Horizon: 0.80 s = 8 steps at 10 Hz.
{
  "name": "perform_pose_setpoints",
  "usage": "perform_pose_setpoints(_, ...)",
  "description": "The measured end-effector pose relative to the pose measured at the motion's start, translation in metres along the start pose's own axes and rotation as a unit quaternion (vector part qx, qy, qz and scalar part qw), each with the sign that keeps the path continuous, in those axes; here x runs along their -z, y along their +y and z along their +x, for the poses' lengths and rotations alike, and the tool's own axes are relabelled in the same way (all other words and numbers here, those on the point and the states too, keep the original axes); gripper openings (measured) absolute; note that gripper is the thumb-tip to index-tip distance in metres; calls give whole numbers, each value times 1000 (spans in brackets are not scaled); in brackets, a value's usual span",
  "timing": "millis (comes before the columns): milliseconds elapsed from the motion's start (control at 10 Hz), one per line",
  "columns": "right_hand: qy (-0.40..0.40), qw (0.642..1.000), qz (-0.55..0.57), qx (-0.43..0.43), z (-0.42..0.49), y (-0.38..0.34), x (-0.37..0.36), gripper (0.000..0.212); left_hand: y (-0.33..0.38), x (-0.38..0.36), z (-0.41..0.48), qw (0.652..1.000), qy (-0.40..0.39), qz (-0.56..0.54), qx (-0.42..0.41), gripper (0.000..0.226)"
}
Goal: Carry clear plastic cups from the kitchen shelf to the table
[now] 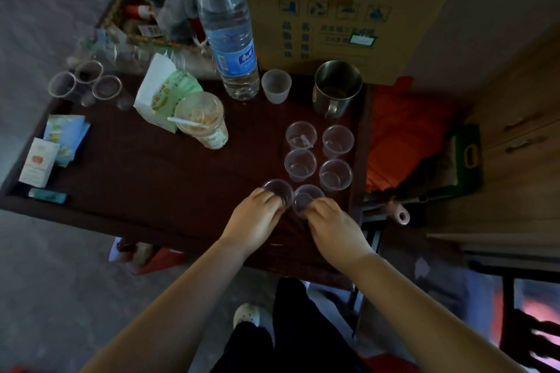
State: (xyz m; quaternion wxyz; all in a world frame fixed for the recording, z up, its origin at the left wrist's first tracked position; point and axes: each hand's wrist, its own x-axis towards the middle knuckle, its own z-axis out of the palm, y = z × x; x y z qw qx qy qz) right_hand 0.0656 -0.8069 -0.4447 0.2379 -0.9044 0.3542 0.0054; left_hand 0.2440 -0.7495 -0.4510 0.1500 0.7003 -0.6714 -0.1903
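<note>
The table (157,179) was a dark red-brown wooden one with a low raised edge, and it stood on a grey concrete-looking floor (45,266). At its right side there was wooden furniture with drawer handles (521,130) and some orange cloth (406,136). A big cardboard box (342,9) with blue printed signs stood at the far edge.

On the right part of the table four clear plastic cups (318,157) stood upright in two rows, close to each other; they looked empty. Just in front of them were two more clear cups. The left hand (253,221) held the left cup (277,189) with the fingertips closed around its rim, and the right hand (331,225) held the right cup (306,198) in the same way. Both cups were at the table surface; I could not tell if they already rested on it.

A tall water bottle (228,36) with a blue cap and blue label stood near the box, and water was inside. Beside it were a small frosted cup (275,86) and a shiny metal mug (336,88) with a handle. A drink cup with a lid (201,119) had a pale brown rest inside. Three more clear cups (86,83) stood at the far left corner.
</note>
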Motion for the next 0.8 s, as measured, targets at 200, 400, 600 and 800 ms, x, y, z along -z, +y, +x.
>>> perform_pose_setpoints(200,4,1000,3,3,0,0,-5,29,-3,-2,-4,999,-1,43,-20,6)
perform_pose_setpoints(400,8,1000,-15,0,-1,0,-6,31,-3,-4,-12,997,5,62,-36,16)
perform_pose_setpoints(600,20,999,-29,0,-4,-1,-9,36,-1,-3,-19,997,6,68,-18,31)
perform_pose_setpoints(800,51,998,-25,-20,-18,-9,-2,35,0,5,-30,997,39,59,-19,31)
